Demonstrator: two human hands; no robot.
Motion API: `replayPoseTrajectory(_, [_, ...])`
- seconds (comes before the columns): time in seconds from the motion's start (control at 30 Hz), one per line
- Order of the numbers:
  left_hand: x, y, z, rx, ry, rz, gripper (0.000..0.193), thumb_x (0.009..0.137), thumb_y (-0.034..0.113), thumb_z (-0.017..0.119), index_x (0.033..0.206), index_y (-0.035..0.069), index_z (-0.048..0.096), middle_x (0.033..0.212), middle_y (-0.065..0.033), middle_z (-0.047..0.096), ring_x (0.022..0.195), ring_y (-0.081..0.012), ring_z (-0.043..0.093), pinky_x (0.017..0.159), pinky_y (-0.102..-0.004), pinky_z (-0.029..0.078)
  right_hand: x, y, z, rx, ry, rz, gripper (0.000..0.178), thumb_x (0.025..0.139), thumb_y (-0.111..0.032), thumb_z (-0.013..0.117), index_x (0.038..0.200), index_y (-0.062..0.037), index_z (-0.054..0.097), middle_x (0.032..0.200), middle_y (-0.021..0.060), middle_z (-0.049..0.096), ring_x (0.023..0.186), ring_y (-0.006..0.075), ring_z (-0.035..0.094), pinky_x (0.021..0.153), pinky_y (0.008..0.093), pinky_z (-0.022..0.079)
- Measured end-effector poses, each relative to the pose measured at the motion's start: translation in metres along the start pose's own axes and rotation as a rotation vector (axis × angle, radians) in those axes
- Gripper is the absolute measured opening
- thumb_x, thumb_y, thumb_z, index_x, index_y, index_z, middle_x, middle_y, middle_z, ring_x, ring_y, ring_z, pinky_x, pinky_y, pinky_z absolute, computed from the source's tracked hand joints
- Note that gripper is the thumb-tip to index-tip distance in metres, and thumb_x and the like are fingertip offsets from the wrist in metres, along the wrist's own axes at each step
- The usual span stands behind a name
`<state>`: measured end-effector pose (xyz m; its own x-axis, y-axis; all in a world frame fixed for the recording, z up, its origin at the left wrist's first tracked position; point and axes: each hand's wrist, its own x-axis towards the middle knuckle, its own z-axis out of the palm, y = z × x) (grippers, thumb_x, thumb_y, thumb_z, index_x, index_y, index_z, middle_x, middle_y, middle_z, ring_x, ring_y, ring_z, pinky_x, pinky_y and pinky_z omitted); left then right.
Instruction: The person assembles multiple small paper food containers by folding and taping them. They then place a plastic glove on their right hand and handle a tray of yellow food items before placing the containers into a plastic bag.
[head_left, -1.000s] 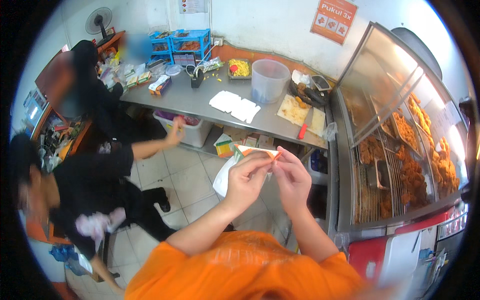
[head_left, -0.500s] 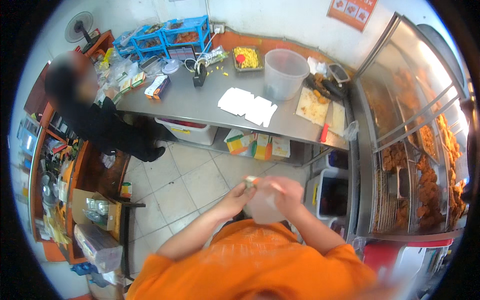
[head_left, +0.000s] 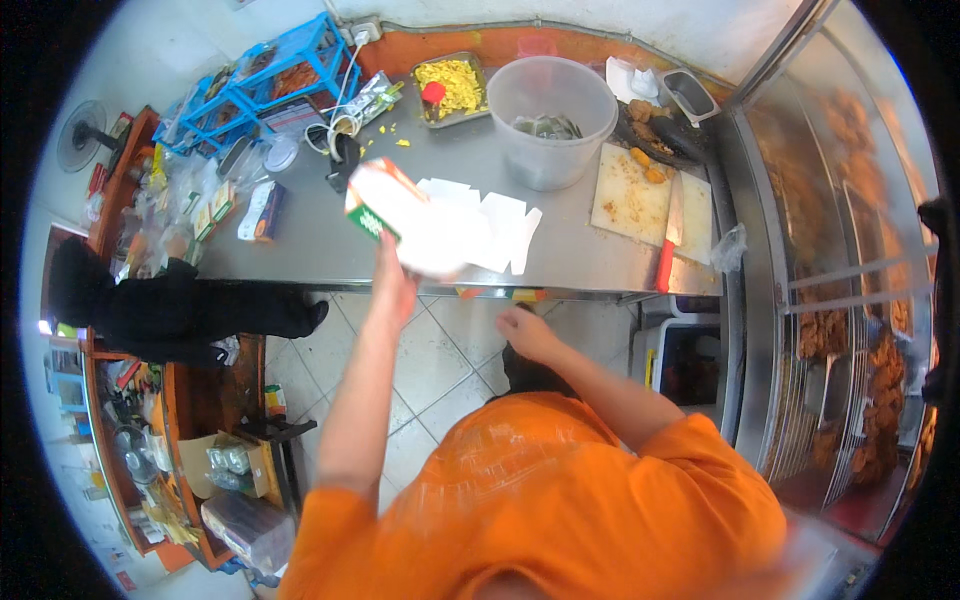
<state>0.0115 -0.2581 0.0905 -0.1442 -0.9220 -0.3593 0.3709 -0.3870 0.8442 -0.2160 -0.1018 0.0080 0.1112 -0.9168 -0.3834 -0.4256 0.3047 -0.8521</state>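
My left hand [head_left: 398, 277] reaches over the front edge of the counter and grips a carton [head_left: 418, 222]. It is smeared by motion, with a bright white face, an orange rim and a green printed end, held tilted above the steel. Behind it lie flat white carton blanks [head_left: 508, 222], partly covered by it. My right hand [head_left: 528, 332] hangs in front of the counter edge, apart from the carton, its fingers curled in with nothing visible in them.
On the steel counter [head_left: 300, 250] stand a clear plastic tub [head_left: 552, 125], a tray of yellow pieces [head_left: 450, 88] and cutting boards [head_left: 622, 205] with a red-handled knife [head_left: 668, 245]. A fried-food display case [head_left: 800, 290] borders the right. A person in black [head_left: 180, 310] stands left.
Both hands were together near my body on a pale, blurred thing with an orange edge. Now my left hand has the carton forward over the counter; my right hand has come away from it.
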Motion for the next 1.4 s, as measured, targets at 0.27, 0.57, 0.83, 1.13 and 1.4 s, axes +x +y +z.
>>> replayPoseTrajectory(0.27, [0.215,-0.030,-0.018,1.295,0.293,-0.202,0.095,0.086,0.055,0.074,0.159,0.008,0.035,0.156,-0.0249,0.041,0.146,-0.0375,0.040,0.120,-0.0532,0.033,0.108,0.017,-0.089,-0.715,0.159,-0.400,0.056,0.091,-0.025,0.070,0.143,-0.0106,0.056,0.152,0.0138,0.050,0.144,0.0335,0.043,0.117,0.0494,0.037])
replayPoseTrajectory(0.57, [0.211,-0.044,-0.033,1.359,0.295,-0.057,0.054,0.078,0.026,0.086,0.124,0.005,0.064,0.116,-0.0164,0.068,0.109,-0.0271,0.066,0.095,-0.0370,0.052,0.114,0.029,-0.113,-0.715,0.045,-0.482,0.067,0.087,-0.031,0.073,0.147,-0.0120,0.053,0.155,0.0102,0.046,0.147,0.0313,0.039,0.119,0.0492,0.033])
replayPoseTrajectory(0.83, [0.097,0.083,0.048,1.132,0.031,0.253,0.034,0.096,0.000,0.067,0.129,0.001,0.060,0.125,-0.0115,0.065,0.116,-0.0173,0.061,0.101,-0.0282,0.047,0.139,-0.121,-0.168,-0.293,0.306,-0.647,0.051,0.089,-0.021,0.070,0.137,-0.0068,0.059,0.144,0.0222,0.052,0.133,0.0392,0.051,0.107,0.0541,0.042])
replayPoseTrajectory(1.13, [0.014,0.158,0.121,1.183,-0.234,0.441,0.033,0.092,-0.010,0.049,0.122,0.002,0.058,0.127,-0.0137,0.057,0.123,-0.0259,0.057,0.105,-0.0349,0.044,0.196,-0.227,-0.218,0.065,-0.276,-0.415,0.026,0.098,-0.022,0.065,0.116,-0.0028,0.070,0.099,0.0210,0.073,0.091,0.0330,0.071,0.083,0.0421,0.054])
replayPoseTrajectory(1.4, [-0.019,0.133,0.083,0.730,0.126,0.328,0.020,0.096,-0.006,0.054,0.115,0.002,0.053,0.120,-0.0144,0.063,0.113,-0.0229,0.060,0.093,-0.0301,0.048,0.187,-0.254,-0.188,-0.008,-0.526,-0.548,0.015,0.102,-0.014,0.062,0.106,0.0002,0.065,0.084,0.0005,0.063,0.077,0.0074,0.054,0.070,0.0280,0.047])
